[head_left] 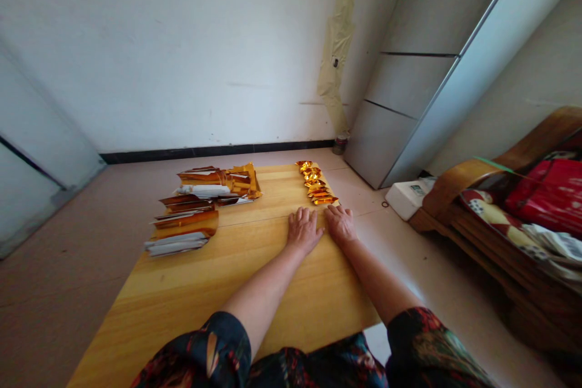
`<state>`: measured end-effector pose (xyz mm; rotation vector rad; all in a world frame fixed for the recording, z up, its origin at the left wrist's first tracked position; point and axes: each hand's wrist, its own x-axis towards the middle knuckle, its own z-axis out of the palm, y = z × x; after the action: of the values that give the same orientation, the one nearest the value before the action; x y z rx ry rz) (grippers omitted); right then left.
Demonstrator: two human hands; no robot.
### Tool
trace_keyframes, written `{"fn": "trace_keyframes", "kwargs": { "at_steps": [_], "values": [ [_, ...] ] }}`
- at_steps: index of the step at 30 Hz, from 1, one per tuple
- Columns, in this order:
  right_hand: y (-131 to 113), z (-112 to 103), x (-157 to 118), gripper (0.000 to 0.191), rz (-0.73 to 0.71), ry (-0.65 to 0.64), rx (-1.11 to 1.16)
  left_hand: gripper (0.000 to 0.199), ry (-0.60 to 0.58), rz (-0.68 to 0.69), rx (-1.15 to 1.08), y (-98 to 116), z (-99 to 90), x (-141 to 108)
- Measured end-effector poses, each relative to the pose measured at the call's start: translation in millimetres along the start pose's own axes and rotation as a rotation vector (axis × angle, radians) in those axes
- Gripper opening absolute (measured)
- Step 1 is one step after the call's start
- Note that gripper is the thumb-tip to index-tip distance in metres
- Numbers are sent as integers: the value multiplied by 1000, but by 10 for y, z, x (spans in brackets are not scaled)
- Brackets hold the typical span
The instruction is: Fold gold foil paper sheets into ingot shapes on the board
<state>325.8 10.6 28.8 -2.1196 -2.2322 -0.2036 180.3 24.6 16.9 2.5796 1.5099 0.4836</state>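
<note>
Wooden tabletop (254, 288), gold foil row (313, 183) along its edge

The broad, smooth-grained tabletop carries uneven paper sheaves (194, 222) on its left, glossy orange-gold and white, bent and fanned. The left hand (303, 230) and right hand (341, 225) lie palm down, side by side, fingers extended and released, with nothing visibly grasped. The gold foil row begins just beyond these 2, nearest the right hand's fingertips. Its long axis runs away from the person; the shiny, creased, pointed pieces lie crosswise.
</note>
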Motion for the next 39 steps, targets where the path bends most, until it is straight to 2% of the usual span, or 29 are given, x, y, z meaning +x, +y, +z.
{"fn": "trace_keyframes", "kwargs": {
  "at_steps": [4, 8, 11, 15, 17, 20, 23, 25, 29, 33, 36, 39],
  "values": [
    [22, 13, 5, 23, 3, 50, 2, 51, 23, 3, -2, -10, -7, -38],
    [113, -58, 64, 31, 141, 156, -16, 50, 40, -4, -7, -18, -21, -56],
    [209, -96, 141, 30, 177, 125, -14, 48, 32, -24, -15, -23, -38, -25],
    [307, -7, 263, 30, 113, 68, 93, 52, 8, -50, -69, -9, -56, 131],
    [339, 85, 314, 31, 77, 65, 170, 54, -44, -123, -125, 9, -63, 238],
    [366, 224, 330, 32, 7, 109, 265, 55, -76, -215, -200, 22, -67, 359],
    [355, 316, 249, 34, -74, 153, 345, 51, -91, -233, -222, -21, -50, 373],
    [316, 345, 167, 35, -116, 189, 400, 53, -72, -212, -212, -83, -29, 327],
    [162, 324, 48, 37, -140, 292, 508, 54, 63, -157, -281, -246, -27, 186],
    [-46, 227, 29, 35, -149, 315, 696, 32, 152, -232, -499, -416, -153, 60],
    [-207, 175, 24, 24, -87, 284, 892, 22, 91, -273, -703, -569, -291, -54],
    [-377, 171, -9, 15, -39, 156, 1134, 13, 33, -272, -795, -732, -393, -204]
  ]
}}
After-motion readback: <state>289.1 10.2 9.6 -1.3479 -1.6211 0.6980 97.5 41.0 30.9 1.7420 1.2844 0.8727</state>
